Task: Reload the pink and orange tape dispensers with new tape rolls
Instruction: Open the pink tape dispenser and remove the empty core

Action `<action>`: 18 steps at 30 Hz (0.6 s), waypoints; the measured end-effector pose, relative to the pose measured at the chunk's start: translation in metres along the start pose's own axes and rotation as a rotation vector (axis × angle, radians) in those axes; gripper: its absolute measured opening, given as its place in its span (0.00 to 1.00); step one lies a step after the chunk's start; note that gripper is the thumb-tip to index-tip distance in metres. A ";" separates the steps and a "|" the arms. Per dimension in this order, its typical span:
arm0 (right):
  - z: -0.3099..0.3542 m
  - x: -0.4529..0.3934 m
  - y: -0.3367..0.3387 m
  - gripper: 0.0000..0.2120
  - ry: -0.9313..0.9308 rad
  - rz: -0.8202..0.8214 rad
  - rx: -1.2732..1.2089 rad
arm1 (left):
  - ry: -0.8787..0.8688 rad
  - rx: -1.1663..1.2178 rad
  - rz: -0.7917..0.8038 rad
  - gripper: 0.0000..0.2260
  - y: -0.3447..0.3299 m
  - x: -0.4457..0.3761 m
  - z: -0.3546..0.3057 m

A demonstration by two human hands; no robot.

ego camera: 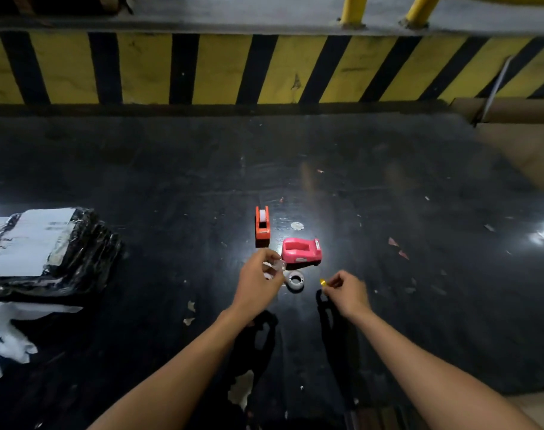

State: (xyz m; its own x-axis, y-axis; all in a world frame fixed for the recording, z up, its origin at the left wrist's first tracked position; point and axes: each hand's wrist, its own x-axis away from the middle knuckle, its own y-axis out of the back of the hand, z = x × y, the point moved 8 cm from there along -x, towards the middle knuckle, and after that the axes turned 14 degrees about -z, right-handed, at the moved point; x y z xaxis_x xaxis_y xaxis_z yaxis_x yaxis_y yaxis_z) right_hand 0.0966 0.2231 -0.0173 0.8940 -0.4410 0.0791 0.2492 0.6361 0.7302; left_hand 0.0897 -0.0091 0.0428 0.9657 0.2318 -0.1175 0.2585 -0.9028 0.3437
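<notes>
The orange tape dispenser [262, 227] stands upright on the black table [388, 187] with a white roll seated in it. Right of it and nearer lies the pink tape dispenser [301, 250], its roll slot bare. A clear tape roll [296, 280] lies flat on the table between my hands. My left hand [260, 282] pinches a small clear plastic piece [278, 265], just left of the pink dispenser. My right hand [346, 291] pinches a small yellow tab [323, 282], to the right of the roll.
A black-wrapped parcel with a white label [44, 246] lies at the left, with crumpled white paper [7, 336] in front of it. Cardboard [519, 131] sits at the far right. A yellow-and-black striped barrier [264, 69] runs behind the table. Small scraps litter the surface.
</notes>
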 end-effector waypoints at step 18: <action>0.053 0.005 -0.044 0.19 0.637 0.274 0.246 | 0.105 -0.078 -0.038 0.06 -0.002 -0.013 0.017</action>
State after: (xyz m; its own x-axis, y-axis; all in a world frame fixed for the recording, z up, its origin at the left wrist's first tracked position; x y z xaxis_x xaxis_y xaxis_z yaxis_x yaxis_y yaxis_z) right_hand 0.0702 0.1591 -0.0132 0.9739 0.2147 -0.0742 -0.0384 0.4773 0.8779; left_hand 0.0760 -0.0168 0.0281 0.9514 0.3060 -0.0350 0.2926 -0.8626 0.4126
